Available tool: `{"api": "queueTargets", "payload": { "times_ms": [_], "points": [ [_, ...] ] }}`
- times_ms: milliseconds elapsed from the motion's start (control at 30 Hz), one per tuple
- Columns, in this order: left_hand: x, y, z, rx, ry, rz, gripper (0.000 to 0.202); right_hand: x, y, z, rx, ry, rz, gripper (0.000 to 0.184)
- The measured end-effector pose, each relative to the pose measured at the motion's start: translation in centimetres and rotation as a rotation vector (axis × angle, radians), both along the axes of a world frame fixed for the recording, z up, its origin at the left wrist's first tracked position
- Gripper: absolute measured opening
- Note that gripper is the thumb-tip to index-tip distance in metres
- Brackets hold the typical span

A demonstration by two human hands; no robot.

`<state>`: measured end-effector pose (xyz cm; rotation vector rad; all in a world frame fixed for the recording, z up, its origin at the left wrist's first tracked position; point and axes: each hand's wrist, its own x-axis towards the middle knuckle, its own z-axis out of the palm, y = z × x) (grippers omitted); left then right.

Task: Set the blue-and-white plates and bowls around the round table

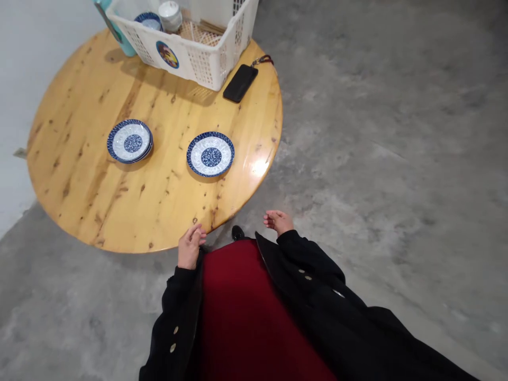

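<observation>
My left hand (pixel 190 246) hangs at the near edge of the round wooden table (pixel 79 185), fingers loosely curled, holding nothing. My right hand (pixel 278 220) hovers over the floor just right of the table, fingers half bent and apart, empty. On the table lie a single blue-and-white plate (pixel 210 154) and, to its left, a small stack of matching plates (pixel 129 141). Both are well beyond my hands.
A white plastic basket (pixel 198 58) with a bowl, a cup and chopsticks stands at the table's far side. A black phone (pixel 240 82) lies beside it near the rim. A teal cup (pixel 119 32) stands behind the basket. Grey concrete floor surrounds the table.
</observation>
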<state>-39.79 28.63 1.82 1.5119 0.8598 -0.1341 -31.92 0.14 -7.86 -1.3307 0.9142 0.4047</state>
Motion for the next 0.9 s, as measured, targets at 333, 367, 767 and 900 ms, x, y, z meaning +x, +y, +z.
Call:
{"api": "queueTargets", "payload": {
  "times_ms": [333, 367, 767, 900],
  "points": [
    [-5.9, 12.2, 0.2, 0.040, -0.032, 0.103, 0.054, -5.3, 11.8, 0.8, 0.024, -0.028, 0.043, 0.008],
    [-6.4, 13.5, 0.0, 0.041, -0.038, 0.114, 0.054, -5.9, 13.1, 0.9, 0.023, -0.040, 0.051, 0.009],
    [-10.6, 22.9, -2.3, -0.023, -0.042, -0.025, 0.060, -13.4, 22.5, 2.5, -0.021, -0.094, -0.019, 0.007],
    [-10.3, 23.3, -2.8, -0.094, -0.036, -0.079, 0.060, -14.3, 22.6, 3.3, -0.069, -0.094, -0.066, 0.011]
  ]
}}
